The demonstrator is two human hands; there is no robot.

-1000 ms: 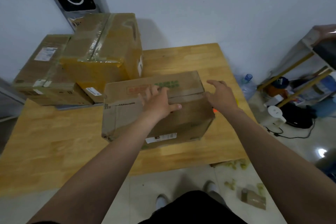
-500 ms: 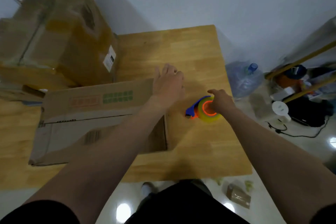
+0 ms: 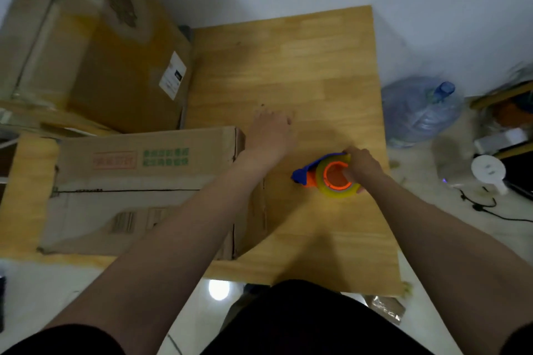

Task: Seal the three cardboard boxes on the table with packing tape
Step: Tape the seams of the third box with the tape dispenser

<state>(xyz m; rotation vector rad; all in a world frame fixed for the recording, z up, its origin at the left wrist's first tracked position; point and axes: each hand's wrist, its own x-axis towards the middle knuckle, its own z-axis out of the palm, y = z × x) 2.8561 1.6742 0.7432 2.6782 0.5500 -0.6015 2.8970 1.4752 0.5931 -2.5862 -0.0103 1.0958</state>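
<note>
Two hands out over the wooden table [image 3: 288, 66], both to the right of the printed cardboard box [image 3: 138, 181].

Left hand [image 3: 269, 135] just off that box's far right corner, palm down, fingers fairly straight and close together, pointing away from the body, wrist crossing the box's right edge. Gripping nothing. Too blurred to tell whether the fingertips touch the tabletop.

Right hand [image 3: 362, 166] further right of the box, curled round a tape dispenser [image 3: 326, 179], fingers wrapped over the right rim of the yellowish tape roll beside the orange hub. Blue handle end aimed back toward the box, apart from its right side. Cannot tell whether resting on the wood or held just above it.

Printed box lying along the table's near edge, top flaps folded down, dark seam running lengthwise, red and green print on the far flap.

Larger cardboard box [image 3: 95, 46] directly behind the printed box, taller, with a white label on its right-facing side. Edge of another carton [image 3: 57, 121] low behind the printed box's left end, mostly hidden.

Well to the right of the printed box, off the table, down on the floor: a blue water jug [image 3: 418, 112], a white round device [image 3: 489, 171] and a black cable [image 3: 490, 210].
</note>
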